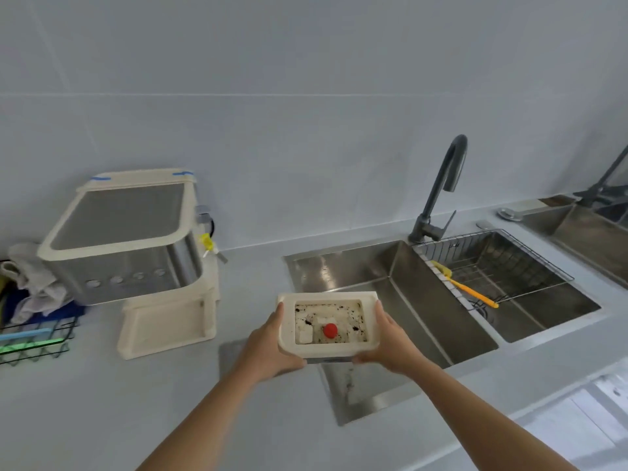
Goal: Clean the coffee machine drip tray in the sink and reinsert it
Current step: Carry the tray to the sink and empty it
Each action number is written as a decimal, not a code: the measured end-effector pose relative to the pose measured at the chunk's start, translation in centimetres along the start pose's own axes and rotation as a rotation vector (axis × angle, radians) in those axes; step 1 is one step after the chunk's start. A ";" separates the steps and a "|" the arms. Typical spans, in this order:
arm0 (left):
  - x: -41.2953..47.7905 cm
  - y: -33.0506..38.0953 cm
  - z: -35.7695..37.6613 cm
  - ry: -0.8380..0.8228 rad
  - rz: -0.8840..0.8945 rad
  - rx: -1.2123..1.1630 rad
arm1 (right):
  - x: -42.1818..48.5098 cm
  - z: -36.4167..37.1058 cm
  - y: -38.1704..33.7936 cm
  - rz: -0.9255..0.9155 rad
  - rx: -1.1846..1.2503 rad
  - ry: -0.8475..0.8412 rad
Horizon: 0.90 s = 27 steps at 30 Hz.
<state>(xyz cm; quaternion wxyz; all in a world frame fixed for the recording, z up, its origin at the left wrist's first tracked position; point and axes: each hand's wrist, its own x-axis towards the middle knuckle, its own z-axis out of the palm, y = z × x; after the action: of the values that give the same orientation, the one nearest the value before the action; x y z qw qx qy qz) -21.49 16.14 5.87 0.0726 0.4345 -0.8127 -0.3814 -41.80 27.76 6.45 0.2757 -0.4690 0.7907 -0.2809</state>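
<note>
Both hands, left (272,348) and right (390,345), grip dirty tray (328,326) level, probably avoiding spills, near sink's (339,266) left edge.

You stand in a kitchen: just beyond your hands lies a stainless steel sink (390,283) under a dark curved tap (441,185), with a cream-and-steel coffee machine (125,239) to their left on the pale grey worktop (102,402)
</note>
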 end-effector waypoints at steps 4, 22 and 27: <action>2.9 4.5 3.6 -0.018 -0.029 -0.068 | 1.8 -5.4 3.5 -0.018 -0.019 -0.030; 10.6 10.4 7.1 -0.031 -0.005 -0.075 | 7.4 -12.4 8.9 0.011 0.027 -0.094; 12.3 10.5 6.7 -0.013 0.031 -0.062 | 9.0 -12.7 9.1 0.049 0.031 -0.096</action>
<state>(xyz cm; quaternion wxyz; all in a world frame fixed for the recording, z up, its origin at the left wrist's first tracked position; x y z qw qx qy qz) -38.79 13.98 5.76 0.0866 0.4169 -0.8076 -0.4080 -59.71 25.74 7.29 0.3273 -0.4579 0.7834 -0.2635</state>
